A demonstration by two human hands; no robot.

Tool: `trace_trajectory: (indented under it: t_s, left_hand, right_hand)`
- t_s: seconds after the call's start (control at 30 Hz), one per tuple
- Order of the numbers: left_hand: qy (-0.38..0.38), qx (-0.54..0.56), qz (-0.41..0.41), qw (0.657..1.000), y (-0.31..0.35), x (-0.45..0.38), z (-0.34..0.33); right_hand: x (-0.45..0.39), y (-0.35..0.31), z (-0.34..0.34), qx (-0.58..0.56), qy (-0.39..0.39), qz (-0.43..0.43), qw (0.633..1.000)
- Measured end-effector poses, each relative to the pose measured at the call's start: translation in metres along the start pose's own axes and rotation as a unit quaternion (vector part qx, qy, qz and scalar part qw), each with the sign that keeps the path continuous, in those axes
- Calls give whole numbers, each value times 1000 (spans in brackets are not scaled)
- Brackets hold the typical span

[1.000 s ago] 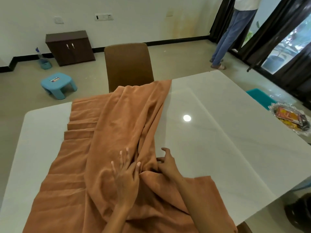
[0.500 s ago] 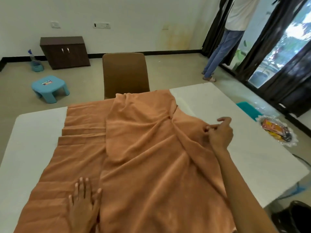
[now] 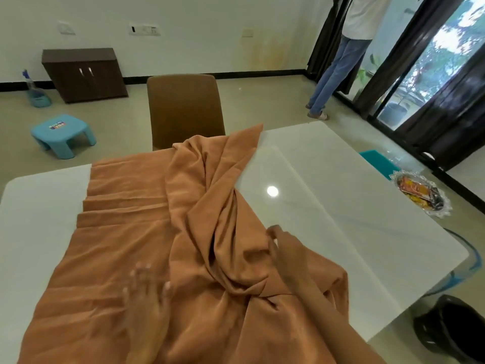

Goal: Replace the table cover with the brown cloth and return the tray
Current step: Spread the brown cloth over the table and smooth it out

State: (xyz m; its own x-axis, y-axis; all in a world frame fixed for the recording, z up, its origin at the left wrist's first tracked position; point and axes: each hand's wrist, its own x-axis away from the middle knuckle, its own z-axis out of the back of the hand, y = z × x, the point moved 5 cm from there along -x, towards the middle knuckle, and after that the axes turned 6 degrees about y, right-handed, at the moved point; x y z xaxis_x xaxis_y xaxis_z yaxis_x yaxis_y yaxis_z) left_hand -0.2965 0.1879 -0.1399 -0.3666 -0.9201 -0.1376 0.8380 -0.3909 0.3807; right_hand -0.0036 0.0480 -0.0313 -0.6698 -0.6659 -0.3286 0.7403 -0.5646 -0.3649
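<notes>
Pressing down on the cloth point(image 3: 147, 232), my left hand point(image 3: 145, 298) lies flat with its fingers straight and spread, though it is blurred and I can make out little more than the pale nails. My right hand point(image 3: 287, 254) sits at the cloth's right side, its fingers curled into a bunched ridge of fabric; whether they pinch it firmly I cannot tell, since they are blurred and partly sunk in the folds. The brown cloth lies along the middle of the white table point(image 3: 354, 206), from the near edge to the far one. Its left part lies in flat stacked pleats, while its right part is twisted into a thick rope of folds that runs from my right hand up to the far edge, where a corner sticks up. Both ends of the table are bare. A brown chair point(image 3: 183, 109) stands behind the far edge, touching the cloth's end as seen from here. On the floor to the right, beside the table, lies a tray point(image 3: 421, 194) with bright packets in it, well apart from the cloth. Farther back stand a blue stool point(image 3: 63, 134), a dark cabinet point(image 3: 84, 73), and a person point(image 3: 338, 64) by the curtains.
</notes>
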Motion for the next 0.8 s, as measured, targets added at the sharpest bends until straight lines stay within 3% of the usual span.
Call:
trace_trajectory:
  t_s: [0.2, 0.37, 0.53, 0.8]
  left_hand:
    - [-70, 16, -104, 992, 83, -10, -21]
    - [-44, 26, -63, 997, 74, -17, -31]
    - [-29, 44, 79, 996, 36, -27, -46]
    - [-31, 12, -6, 999, 25, -28, -46]
  right_hand:
    - [-29, 26, -57, -91, -180, -227, 953]
    - [-31, 35, -66, -149, -131, -288, 937]
    - [-46, 57, -42, -107, -68, -284, 950]
    - [-98, 73, 5, -96, -12, -277, 956]
